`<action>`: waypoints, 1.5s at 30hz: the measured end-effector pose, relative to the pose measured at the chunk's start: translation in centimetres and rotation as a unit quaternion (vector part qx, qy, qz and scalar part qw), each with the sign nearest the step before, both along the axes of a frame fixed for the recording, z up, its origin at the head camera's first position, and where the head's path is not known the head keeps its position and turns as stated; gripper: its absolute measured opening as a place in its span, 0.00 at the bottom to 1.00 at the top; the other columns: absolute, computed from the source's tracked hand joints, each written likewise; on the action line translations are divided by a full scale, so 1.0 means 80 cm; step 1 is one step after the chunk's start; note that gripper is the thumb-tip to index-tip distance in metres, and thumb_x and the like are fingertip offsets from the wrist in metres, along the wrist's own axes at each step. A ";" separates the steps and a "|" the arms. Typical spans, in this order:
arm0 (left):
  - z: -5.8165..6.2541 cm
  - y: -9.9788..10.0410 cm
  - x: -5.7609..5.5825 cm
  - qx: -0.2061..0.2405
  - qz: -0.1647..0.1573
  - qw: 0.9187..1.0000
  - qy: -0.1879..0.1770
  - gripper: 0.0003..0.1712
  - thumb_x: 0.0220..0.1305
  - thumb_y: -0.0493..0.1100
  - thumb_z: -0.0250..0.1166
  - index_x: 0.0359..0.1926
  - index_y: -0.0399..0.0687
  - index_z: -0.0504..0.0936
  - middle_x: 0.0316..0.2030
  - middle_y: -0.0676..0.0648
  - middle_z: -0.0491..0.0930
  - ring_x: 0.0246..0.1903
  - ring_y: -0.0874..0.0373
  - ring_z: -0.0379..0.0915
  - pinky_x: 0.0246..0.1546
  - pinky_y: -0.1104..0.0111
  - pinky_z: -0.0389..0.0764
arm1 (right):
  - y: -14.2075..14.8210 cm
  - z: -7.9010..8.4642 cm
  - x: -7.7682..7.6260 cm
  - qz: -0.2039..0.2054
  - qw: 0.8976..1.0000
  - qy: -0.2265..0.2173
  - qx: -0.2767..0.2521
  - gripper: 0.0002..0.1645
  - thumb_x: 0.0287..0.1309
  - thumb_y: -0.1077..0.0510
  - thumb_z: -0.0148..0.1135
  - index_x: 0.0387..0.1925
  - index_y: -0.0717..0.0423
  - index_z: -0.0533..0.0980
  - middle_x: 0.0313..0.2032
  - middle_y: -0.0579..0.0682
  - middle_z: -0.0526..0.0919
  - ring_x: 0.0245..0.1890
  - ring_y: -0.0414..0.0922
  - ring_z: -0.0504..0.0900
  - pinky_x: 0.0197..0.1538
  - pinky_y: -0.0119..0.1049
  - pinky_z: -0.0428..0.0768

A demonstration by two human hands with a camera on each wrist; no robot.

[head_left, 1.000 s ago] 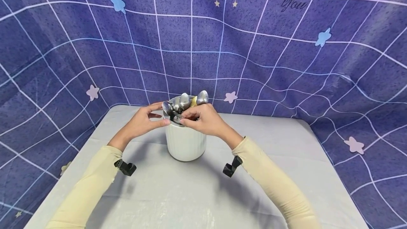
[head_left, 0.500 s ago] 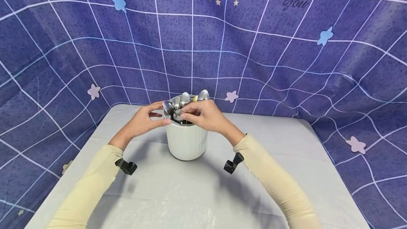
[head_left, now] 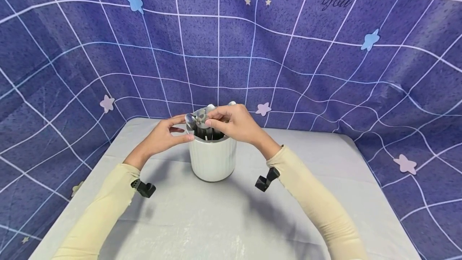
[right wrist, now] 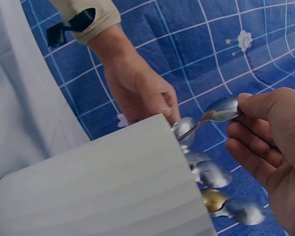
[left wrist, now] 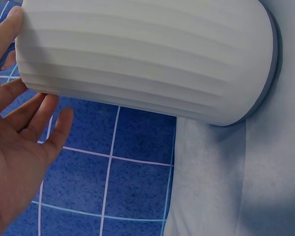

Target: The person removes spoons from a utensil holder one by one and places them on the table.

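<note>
A ribbed white utensil holder [head_left: 213, 159] stands upright on the table, with several spoons in it, bowls up. My left hand [head_left: 163, 137] holds the holder's left side at the rim, thumb in front and fingers behind. In the left wrist view, its fingertips touch the holder's rim end. My right hand [head_left: 236, 123] pinches a metal spoon [right wrist: 223, 109] by its bowl between thumb and fingers, above the opening. The spoon's handle still runs down into the holder; its lower end is hidden. Other silver spoons [right wrist: 211, 174] and a gold one [right wrist: 215, 200] stick out beside it.
The holder sits on a light grey cloth-covered table [head_left: 202, 220], toward its back edge. A blue grid-patterned curtain [head_left: 306, 63] with stars hangs behind and at both sides. Each wrist carries a small black camera [head_left: 144, 188].
My right hand has risen slightly, drawing the pinched spoon upward out of the holder. My left hand stays at the rim. The holder has barely moved.
</note>
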State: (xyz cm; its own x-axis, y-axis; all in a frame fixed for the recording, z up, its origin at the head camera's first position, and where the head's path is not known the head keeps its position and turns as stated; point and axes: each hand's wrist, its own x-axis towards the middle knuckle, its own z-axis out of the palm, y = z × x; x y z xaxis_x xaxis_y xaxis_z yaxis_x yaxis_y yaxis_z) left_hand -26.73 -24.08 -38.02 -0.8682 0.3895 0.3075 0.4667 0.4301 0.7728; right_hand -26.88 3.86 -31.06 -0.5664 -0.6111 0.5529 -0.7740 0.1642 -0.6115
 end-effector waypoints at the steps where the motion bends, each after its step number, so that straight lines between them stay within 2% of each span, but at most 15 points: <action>1: 0.000 0.000 0.000 0.000 0.001 1.000 0.001 0.35 0.63 0.39 0.74 0.69 0.33 0.73 0.73 0.37 0.66 0.69 0.44 0.66 0.63 0.51 0.80 | 0.000 0.002 0.001 0.002 1.000 -0.001 -0.003 0.06 0.62 0.63 0.71 0.39 0.64 0.87 0.32 0.51 0.89 0.29 0.37 0.86 0.34 0.32 0.88; 10: -0.001 0.002 0.000 0.006 0.001 1.000 -0.002 0.36 0.63 0.38 0.74 0.69 0.33 0.73 0.73 0.37 0.66 0.70 0.45 0.65 0.62 0.52 0.80 | 0.002 0.019 0.004 0.009 1.000 0.003 -0.017 0.06 0.62 0.63 0.71 0.39 0.63 0.87 0.33 0.51 0.90 0.33 0.38 0.87 0.41 0.32 0.89; 18: -0.001 0.001 -0.003 0.004 -0.001 1.000 -0.009 0.36 0.63 0.39 0.74 0.69 0.33 0.73 0.73 0.37 0.66 0.69 0.44 0.66 0.63 0.52 0.80 | 0.005 0.041 0.006 0.027 0.999 0.005 -0.021 0.07 0.63 0.64 0.70 0.41 0.63 0.87 0.32 0.50 0.89 0.31 0.38 0.85 0.38 0.34 0.89; 21: -0.001 0.001 -0.002 0.006 -0.001 1.000 -0.009 0.36 0.63 0.39 0.74 0.69 0.33 0.73 0.73 0.38 0.66 0.69 0.45 0.66 0.63 0.52 0.80 | 0.005 0.050 0.006 0.044 0.999 -0.002 -0.032 0.07 0.63 0.66 0.69 0.41 0.66 0.86 0.32 0.52 0.89 0.31 0.42 0.87 0.37 0.36 0.89; 25: -0.001 0.002 -0.002 0.009 0.000 1.000 -0.011 0.35 0.63 0.38 0.74 0.69 0.34 0.74 0.73 0.38 0.66 0.70 0.45 0.65 0.63 0.52 0.80 | 0.007 0.063 0.007 0.045 0.998 0.009 -0.041 0.07 0.63 0.66 0.69 0.41 0.67 0.86 0.32 0.53 0.89 0.31 0.49 0.87 0.38 0.36 0.90; 28: 0.000 0.003 -0.002 0.007 0.002 1.000 -0.015 0.36 0.63 0.39 0.74 0.69 0.34 0.73 0.73 0.38 0.65 0.70 0.45 0.65 0.63 0.52 0.80 | 0.011 0.074 0.010 0.040 0.998 0.020 -0.044 0.07 0.63 0.66 0.69 0.41 0.66 0.86 0.32 0.52 0.89 0.31 0.47 0.87 0.37 0.36 0.89; 35: 0.002 0.003 -0.002 0.001 0.002 1.000 -0.014 0.37 0.62 0.39 0.75 0.69 0.33 0.72 0.73 0.37 0.65 0.69 0.43 0.66 0.63 0.52 0.80 | 0.020 0.098 0.019 0.053 0.996 0.043 -0.065 0.07 0.63 0.69 0.68 0.42 0.69 0.85 0.34 0.54 0.89 0.32 0.42 0.88 0.40 0.38 0.90; 41: 0.001 0.002 -0.002 0.003 0.003 1.000 -0.017 0.37 0.62 0.39 0.75 0.69 0.32 0.73 0.73 0.37 0.65 0.69 0.44 0.66 0.63 0.54 0.80 | 0.030 0.114 0.029 0.029 0.996 0.049 -0.074 0.07 0.63 0.68 0.68 0.41 0.68 0.86 0.32 0.52 0.89 0.29 0.42 0.86 0.29 0.34 0.86; 45: 0.000 0.000 0.000 0.009 0.005 1.000 -0.018 0.36 0.63 0.39 0.74 0.69 0.33 0.73 0.73 0.37 0.65 0.69 0.44 0.65 0.63 0.54 0.80 | 0.039 0.123 0.034 0.016 0.994 0.051 -0.093 0.06 0.62 0.69 0.68 0.41 0.68 0.86 0.31 0.53 0.89 0.27 0.43 0.86 0.28 0.32 0.84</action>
State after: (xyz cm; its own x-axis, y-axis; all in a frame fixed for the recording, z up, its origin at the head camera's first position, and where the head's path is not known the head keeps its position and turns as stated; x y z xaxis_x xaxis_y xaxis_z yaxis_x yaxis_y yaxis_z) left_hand -26.77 -24.09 -38.02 -0.8827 0.3760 0.2819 0.4337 0.4207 0.7968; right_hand -24.12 6.96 -21.23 -0.4838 -0.5090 0.7119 -0.8366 0.0301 -0.5470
